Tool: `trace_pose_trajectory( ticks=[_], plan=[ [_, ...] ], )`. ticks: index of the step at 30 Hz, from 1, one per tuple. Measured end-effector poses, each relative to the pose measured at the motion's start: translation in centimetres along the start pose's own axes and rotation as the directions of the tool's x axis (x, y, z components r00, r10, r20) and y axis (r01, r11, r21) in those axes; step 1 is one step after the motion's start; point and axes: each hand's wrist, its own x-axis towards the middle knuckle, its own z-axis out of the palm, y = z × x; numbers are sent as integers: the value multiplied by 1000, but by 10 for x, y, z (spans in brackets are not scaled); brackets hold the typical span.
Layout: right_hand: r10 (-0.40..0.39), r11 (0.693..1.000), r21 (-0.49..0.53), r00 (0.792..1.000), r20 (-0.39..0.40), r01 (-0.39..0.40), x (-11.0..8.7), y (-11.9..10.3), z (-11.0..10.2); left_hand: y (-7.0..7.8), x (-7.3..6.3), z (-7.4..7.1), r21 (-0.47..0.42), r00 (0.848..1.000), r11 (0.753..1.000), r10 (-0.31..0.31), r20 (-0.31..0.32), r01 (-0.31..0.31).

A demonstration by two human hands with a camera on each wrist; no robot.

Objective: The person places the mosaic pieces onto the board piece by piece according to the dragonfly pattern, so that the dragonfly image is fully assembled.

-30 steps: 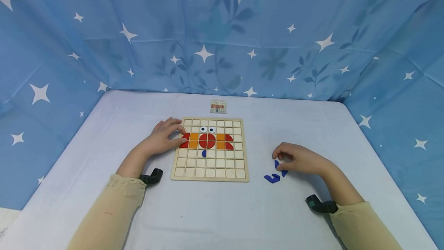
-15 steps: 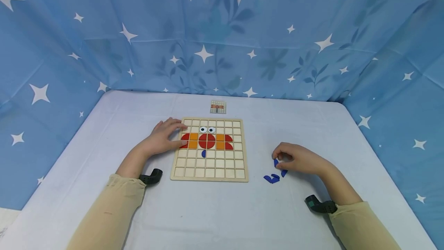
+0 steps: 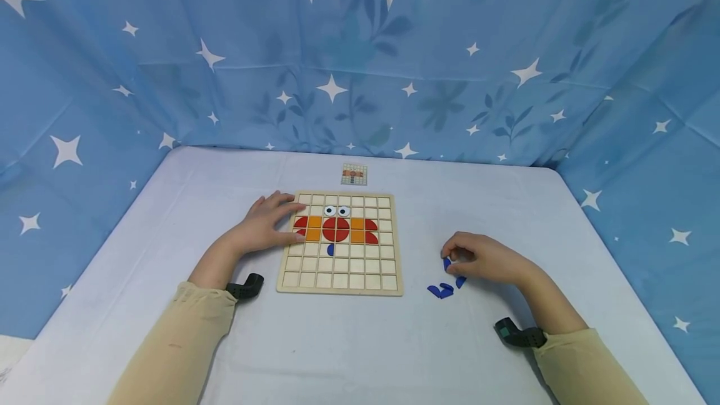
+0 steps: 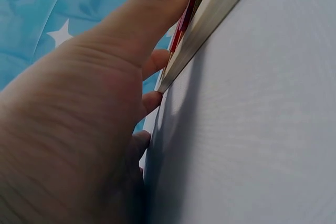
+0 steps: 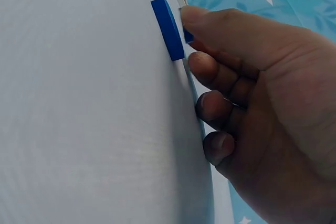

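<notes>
My left hand lies over the left edge of the wooden grid board, index finger and thumb reaching onto it. The thumb tip covers part of the lower red piece at the left. Beyond the thumb are orange squares, a red circle of quarter pieces, and two eye pieces. Below the circle sits a blue quarter-circle piece. To the right of the board, my right hand pinches another blue quarter-circle piece between thumb and index finger; its other fingers are curled.
Several loose blue pieces lie on the white tablecloth beside the right hand; one is close below the thumb in the right wrist view. A small pattern card lies behind the board. A blue starry curtain surrounds the table.
My left index finger has straightened and moved up the board, while the thumb has slid down, showing more of the red pieces. The right hand has drawn its fingertips together on the blue piece.
</notes>
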Motion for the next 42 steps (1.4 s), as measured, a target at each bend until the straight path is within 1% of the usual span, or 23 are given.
trace_pose_trajectory(
  ticks=[4, 8, 11, 15, 19, 22, 25, 28, 31, 33, 39, 42],
  plan=[
    [3, 1000, -7, 1000, -10, -3, 3, -9, -2, 1, -1, 0, 6, 1000, 1000, 0, 0, 0],
    [1, 1000, -15, 1000, -15, -1, 10, -25, -7, 2, -1, -1, 10, 1000, 1000, -2, 1, 2],
    [-5, 1000, -20, 1000, -19, 5, 20, -41, -9, 2, -1, -1, 6, 1000, 1000, -2, 4, 2],
    [-21, 999, -30, 1000, -17, 20, 42, -63, -7, 0, -1, 0, 6, 1000, 1000, -1, 6, 1],
    [-55, 998, -40, 998, 3, 55, 68, -83, 0, -1, -2, 0, 8, 1000, 1000, -1, 3, 1],
    [-70, 997, -29, 997, 24, 70, 85, -96, 7, -1, -1, 0, 7, 1000, 1000, 1, 4, -1],
    [-84, 996, -19, 996, 39, 85, 100, -106, 14, 0, -1, 0, 4, 1000, 1000, 0, 8, 0],
    [-119, 993, -15, 992, 37, 120, 112, -114, 22, 1, 0, -1, 6, 1000, 1000, -1, 11, 1],
    [-152, 988, -2, 988, 28, 152, 120, -120, 28, 2, 1, -1, 12, 1000, 1000, -1, 10, 0],
    [-159, 987, 12, 987, 24, 159, 125, -125, 31, 3, 1, -2, 16, 1000, 1000, 2, 9, -2],
    [-120, 993, 25, 992, 31, 119, 133, -135, 45, 4, 0, -2, 14, 1000, 1000, -1, 10, 1],
    [-99, 995, 12, 995, 32, 99, 135, -136, 52, 5, -1, -3, 12, 1000, 1000, -4, 9, 4]
  ],
)
